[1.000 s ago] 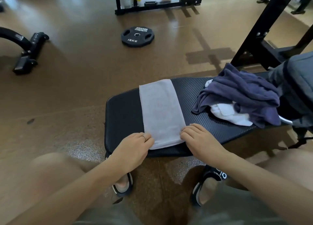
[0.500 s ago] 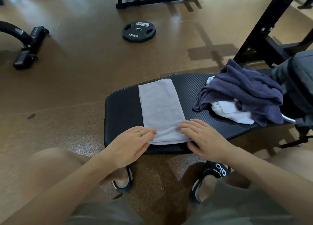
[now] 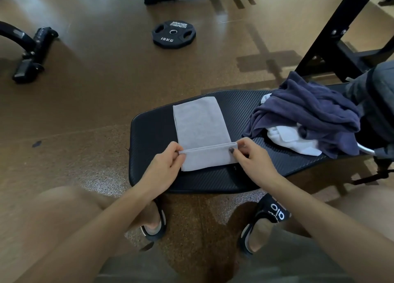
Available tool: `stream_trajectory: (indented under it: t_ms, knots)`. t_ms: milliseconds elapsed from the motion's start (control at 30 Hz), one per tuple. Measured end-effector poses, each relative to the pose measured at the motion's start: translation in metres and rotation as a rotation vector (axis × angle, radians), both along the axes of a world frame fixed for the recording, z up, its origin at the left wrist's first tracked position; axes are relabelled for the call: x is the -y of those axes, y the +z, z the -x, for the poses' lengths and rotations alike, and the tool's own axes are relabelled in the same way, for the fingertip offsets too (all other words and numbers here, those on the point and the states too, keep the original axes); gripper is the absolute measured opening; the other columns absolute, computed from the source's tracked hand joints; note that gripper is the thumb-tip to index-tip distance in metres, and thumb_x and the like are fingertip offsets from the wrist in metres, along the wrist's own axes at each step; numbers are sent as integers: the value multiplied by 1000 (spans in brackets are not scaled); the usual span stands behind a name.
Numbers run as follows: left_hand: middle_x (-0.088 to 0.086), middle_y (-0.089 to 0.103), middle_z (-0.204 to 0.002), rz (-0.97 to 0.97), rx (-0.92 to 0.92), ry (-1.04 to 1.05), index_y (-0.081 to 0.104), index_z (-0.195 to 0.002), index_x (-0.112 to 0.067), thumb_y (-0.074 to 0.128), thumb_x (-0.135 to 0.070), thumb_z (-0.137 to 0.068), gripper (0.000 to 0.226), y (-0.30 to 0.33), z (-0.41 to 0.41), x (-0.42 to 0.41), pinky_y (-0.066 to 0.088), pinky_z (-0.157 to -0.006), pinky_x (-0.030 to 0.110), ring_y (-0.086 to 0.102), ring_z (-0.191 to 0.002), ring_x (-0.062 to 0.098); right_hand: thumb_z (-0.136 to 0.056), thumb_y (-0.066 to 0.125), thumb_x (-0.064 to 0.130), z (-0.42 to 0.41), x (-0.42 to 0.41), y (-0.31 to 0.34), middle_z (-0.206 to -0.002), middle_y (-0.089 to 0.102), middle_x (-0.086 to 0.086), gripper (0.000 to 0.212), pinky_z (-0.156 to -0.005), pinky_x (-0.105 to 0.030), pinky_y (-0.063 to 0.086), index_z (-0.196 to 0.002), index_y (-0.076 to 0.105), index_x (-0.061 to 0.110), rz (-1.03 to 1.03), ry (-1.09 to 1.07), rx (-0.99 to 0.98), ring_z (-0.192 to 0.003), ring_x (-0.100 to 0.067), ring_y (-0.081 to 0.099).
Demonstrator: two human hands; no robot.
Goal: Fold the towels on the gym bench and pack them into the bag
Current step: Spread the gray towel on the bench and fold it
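A light grey towel (image 3: 200, 123) lies as a long strip across the black gym bench (image 3: 153, 137). Its near end is lifted and turned back over the strip. My left hand (image 3: 164, 167) pinches the left corner of that raised edge, and my right hand (image 3: 253, 165) pinches the right corner. A crumpled navy towel (image 3: 315, 114) sits on the bench's right part, over a white towel (image 3: 292, 140). The grey bag (image 3: 379, 95) stands at the bench's far right, partly cut off by the frame.
A 15 kg weight plate (image 3: 173, 34) lies on the brown floor beyond the bench. A black rack frame (image 3: 332, 37) rises at the right, and other black equipment (image 3: 29, 52) sits at the far left. My knees and sandalled feet (image 3: 268, 216) are under the bench's near edge.
Both hands went from resting flat on the grey towel's near end to pinching its corners. They lifted that end and carried it away from me over the strip.
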State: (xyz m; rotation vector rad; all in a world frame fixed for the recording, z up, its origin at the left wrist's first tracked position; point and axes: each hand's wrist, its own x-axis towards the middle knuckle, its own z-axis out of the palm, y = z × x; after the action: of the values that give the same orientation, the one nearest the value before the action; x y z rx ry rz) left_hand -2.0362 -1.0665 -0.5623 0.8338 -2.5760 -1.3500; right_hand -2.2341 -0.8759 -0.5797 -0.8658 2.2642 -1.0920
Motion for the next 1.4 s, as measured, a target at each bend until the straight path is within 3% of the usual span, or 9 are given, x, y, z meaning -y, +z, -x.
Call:
stream_trajectory:
  t_ms: [167,400,600,833,967,1100,1233,1300,1400]
  knots:
    - [5,62,-75,23,3,123,50,-94,-32,47,-35,-106,13,-7,10,-3,53,-67,57,61,-73,30,-99,51,47,-6,13,-6,-91,70,12,16,-86,-49,52,-97,52,31,-78,-85,-110,-89,-16,64]
    - [0,62,-71,35,-19,264,55,-92,-30,49,-30,-104,13,-13,16,-13,56,-65,51,64,-66,22,-103,49,36,-18,23,-5,-71,57,7,15,-72,-39,44,-99,40,25,-98,-90,-329,-64,-16,57]
    - [-5,61,-72,163,11,268,47,-94,-33,41,-35,-107,14,-18,20,-14,57,-60,49,64,-61,15,-105,45,32,-19,27,-8,-72,59,-1,15,-63,-40,42,-97,38,21,-113,-114,-404,-66,-32,60]
    - [-6,55,-72,262,46,271,45,-96,-29,39,-31,-108,14,-20,25,-20,43,-53,36,55,-62,14,-103,49,32,-23,33,-7,-68,52,4,21,-58,-41,48,-95,33,21,-129,-118,-443,-60,-28,58]
    - [-6,51,-78,230,2,333,46,-88,-30,51,-30,-103,15,-25,25,-17,54,-57,38,54,-73,12,-102,50,31,-23,35,-5,-80,48,0,22,-60,-40,46,-92,32,22,-125,-146,-405,-63,-26,54]
    - [-5,47,-87,257,32,385,43,-93,-27,55,-31,-100,14,-18,27,-20,57,-60,42,52,-71,12,-104,45,32,-22,36,-11,-89,39,-1,16,-52,-36,41,-97,40,19,-205,-107,-570,-57,-22,44]
    - [-1,43,-98,606,53,229,47,-101,-22,59,-20,-97,13,-12,30,-17,47,-53,32,49,-70,15,-103,51,29,-19,32,-17,-89,40,-3,18,-49,-31,35,-94,52,14,-196,-93,-649,-53,-22,43]
    - [6,49,-97,856,18,17,55,-97,-14,66,-8,-85,17,-16,31,-10,40,-60,31,48,-76,22,-100,56,25,-14,31,-15,-90,44,-5,19,-50,-32,36,-90,56,9,-139,-45,-718,-58,-23,46]
    - [9,61,-102,1032,11,-298,64,-99,-11,74,-5,-75,27,-18,35,0,49,-72,36,56,-85,27,-97,51,19,-3,26,-5,-95,51,-9,19,-65,-41,45,-86,60,6,-81,200,-913,-76,-28,51]
